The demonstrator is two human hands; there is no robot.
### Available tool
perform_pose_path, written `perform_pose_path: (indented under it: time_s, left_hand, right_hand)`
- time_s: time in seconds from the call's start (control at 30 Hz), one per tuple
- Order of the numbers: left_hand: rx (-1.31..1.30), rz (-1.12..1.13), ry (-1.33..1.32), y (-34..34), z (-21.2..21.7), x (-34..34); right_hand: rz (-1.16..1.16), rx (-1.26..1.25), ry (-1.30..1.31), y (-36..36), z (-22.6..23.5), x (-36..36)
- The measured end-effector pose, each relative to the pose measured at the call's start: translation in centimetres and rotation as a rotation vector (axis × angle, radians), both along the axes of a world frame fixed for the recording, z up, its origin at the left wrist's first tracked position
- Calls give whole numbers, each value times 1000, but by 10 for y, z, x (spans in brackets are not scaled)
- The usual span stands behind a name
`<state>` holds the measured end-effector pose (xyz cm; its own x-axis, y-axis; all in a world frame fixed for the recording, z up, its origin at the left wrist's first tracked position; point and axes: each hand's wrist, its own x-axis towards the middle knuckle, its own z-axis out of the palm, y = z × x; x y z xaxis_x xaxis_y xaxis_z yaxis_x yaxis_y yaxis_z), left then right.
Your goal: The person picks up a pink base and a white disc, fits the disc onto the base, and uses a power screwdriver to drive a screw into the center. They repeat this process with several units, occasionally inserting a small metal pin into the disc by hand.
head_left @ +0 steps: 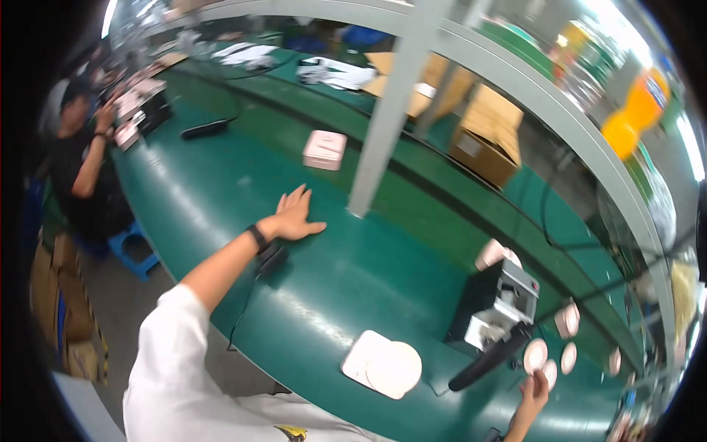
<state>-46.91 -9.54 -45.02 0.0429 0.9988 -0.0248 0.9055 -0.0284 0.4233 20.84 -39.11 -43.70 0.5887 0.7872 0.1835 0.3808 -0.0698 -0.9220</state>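
My left hand (pixel 293 217) is stretched over the green tabletop with its fingers spread, holding nothing. Beyond its fingertips sits a pale pink square box (pixel 325 150). A small black object (pixel 272 258) with a cable lies by the left wrist. At the right, my right hand (pixel 535 390) has its fingers closed at the edge of a small round pink-and-white piece (pixel 549 374); the grip is partly hidden. Similar round pieces (pixel 536 355) lie around it. A black and silver bench machine (pixel 495 306) stands just beyond, with a long black bar (pixel 492 356) in front.
Near the front edge lies a pale square plate (pixel 356 361) with a round cream disc (pixel 395 368) over it. A grey metal post (pixel 390 118) rises from the table. Open cardboard boxes (pixel 486 136) stand behind. A co-worker (pixel 88 155) sits at the far left by a blue stool (pixel 134 250).
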Motion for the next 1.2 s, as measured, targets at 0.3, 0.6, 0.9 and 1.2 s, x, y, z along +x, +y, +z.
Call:
perform_pose_path:
  time_s: [0.3,0.6,0.9,1.2]
  left_hand:
    - [117,465,-94,111,-22,7]
    - [343,527,-256,138,-6,39]
    - [472,114,-176,152,-8,57]
    - [578,418,-229,142,-15,74]
  right_hand:
    - [-429,-129,-271,42,-37,85]
    - [-34,-47,-555,63,9,-49]
    - [220,-144,-569,75,26,-128]
    - [322,-180,-542,84,41,-157]
